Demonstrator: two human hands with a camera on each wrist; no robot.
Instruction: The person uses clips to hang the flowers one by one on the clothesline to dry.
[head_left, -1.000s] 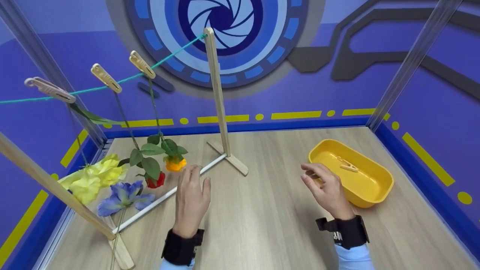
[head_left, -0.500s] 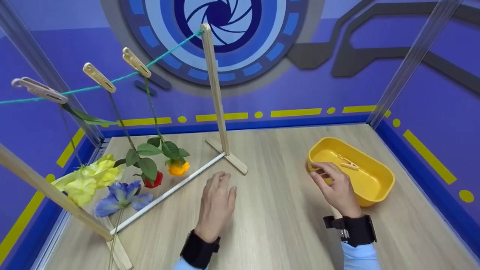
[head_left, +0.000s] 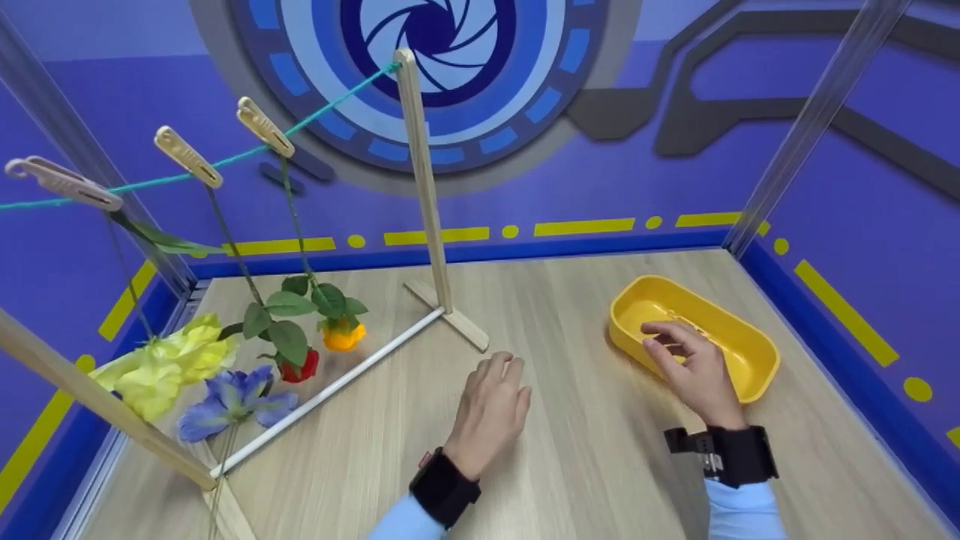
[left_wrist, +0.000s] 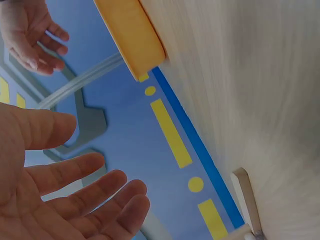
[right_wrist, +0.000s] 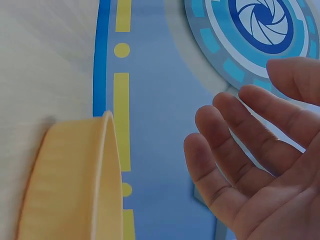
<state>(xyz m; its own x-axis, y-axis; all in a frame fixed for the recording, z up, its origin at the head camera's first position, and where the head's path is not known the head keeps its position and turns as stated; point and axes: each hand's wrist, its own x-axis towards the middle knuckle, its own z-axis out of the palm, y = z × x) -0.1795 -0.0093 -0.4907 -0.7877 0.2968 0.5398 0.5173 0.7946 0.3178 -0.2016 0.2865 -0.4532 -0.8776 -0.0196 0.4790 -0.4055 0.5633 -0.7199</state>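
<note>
My right hand [head_left: 697,371] hovers over the near side of a yellow plastic basin [head_left: 626,341], its fingers loosely bent with nothing between them. Inside the basin, a clothespin [head_left: 694,324] shows only in part behind that hand. My left hand [head_left: 489,412] is above the middle of the table, holding nothing. In the left wrist view its fingers [left_wrist: 85,200] are relaxed and spread. The right wrist view shows the right hand [right_wrist: 265,165] beside the basin's rim [right_wrist: 102,165], palm visible and bare.
At left stands a wooden frame [head_left: 424,180] with a green cord [head_left: 341,101]. Clothespins [head_left: 189,157] on the cord hold an orange rose [head_left: 343,335], a red rose [head_left: 298,366] and a yellow flower [head_left: 169,367] upside down. A purple flower [head_left: 236,405] is near the white rod [head_left: 330,390].
My left hand has moved right, away from the flowers, to the middle of the table. The right hand has shifted right, farther over the basin. The view has turned slightly.
</note>
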